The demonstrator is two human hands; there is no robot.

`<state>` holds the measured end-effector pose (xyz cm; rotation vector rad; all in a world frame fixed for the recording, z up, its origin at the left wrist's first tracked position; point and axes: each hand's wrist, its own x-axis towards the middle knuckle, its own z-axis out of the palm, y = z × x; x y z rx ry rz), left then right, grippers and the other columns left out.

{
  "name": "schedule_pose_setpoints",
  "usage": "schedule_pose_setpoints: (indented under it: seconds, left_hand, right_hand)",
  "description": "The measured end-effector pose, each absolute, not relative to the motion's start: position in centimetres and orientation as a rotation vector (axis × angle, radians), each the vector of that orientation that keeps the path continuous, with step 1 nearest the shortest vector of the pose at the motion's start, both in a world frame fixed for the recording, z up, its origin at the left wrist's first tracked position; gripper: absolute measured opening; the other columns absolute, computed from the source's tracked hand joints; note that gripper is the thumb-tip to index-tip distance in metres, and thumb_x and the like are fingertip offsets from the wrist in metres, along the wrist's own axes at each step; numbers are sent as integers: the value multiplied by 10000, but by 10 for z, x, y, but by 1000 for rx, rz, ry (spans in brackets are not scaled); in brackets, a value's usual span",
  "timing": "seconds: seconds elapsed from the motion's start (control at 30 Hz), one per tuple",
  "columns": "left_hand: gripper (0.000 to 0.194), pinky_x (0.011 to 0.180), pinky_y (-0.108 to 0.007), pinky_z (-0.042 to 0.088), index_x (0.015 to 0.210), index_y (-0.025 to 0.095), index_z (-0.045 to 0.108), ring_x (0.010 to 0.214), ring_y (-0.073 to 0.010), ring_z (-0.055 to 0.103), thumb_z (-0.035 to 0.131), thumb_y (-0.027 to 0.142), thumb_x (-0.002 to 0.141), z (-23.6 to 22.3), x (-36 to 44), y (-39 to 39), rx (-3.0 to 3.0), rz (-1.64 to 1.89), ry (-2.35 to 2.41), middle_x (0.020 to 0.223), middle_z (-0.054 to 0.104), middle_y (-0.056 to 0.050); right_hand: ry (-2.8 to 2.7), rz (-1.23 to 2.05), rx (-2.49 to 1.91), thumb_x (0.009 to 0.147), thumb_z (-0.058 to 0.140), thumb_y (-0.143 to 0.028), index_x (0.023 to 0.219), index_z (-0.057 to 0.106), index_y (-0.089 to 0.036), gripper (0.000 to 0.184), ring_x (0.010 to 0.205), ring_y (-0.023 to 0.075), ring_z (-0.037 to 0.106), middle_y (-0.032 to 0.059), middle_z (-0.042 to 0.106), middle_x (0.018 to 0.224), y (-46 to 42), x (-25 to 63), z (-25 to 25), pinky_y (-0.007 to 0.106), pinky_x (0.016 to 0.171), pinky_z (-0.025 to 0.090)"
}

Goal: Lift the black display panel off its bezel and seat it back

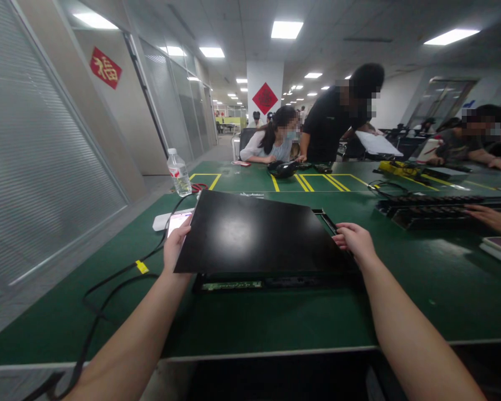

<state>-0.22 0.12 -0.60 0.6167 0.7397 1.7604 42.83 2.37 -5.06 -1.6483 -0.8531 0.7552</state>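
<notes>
A thin, flat black panel (250, 234) with a sheen of reflected light is held at a slant over the green table. My left hand (177, 245) grips its left edge, fingers partly behind it. At the right edge, my right hand (356, 240) is closed on the panel, its fingertips beside a narrow black frame piece (328, 223). Beneath the panel's near edge shows a dark housing (309, 283) with a green circuit board strip (232, 285); the panel hides the rest of it. A lit phone (178, 221) lies just behind my left hand.
On the green table (275, 328), a water bottle (178, 172) stands at the back left. A black cable (121, 267) with a yellow tag runs down the left side. Black slotted parts (430, 211) lie at right near another person's hand (492, 218). Several people are across the table.
</notes>
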Motion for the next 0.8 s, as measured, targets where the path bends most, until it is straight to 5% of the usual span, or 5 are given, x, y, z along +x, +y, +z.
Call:
schedule_pose_setpoints:
  seconds: [0.37,0.8]
  left_hand:
    - [558,939,-391,640,1222,148,776,1108,-325,772,646,178,680,-6,2,2,654,1674,736,1051,837,-86]
    - [451,925,-376,644,1097,156,799,1080,-319,779,669,166,665,-12,0,7,649,1673,745,996,836,-77]
  right_hand:
    - [-914,642,-1690,765,719,-240,1049,725,-199,287,541,168,681,35,727,651,30,438,-66,227,475,518]
    - [-992,562,-1809,783,677,-268,1116,763,-228,346,664,188,722,22,761,735,28,441,-63,261,602,534]
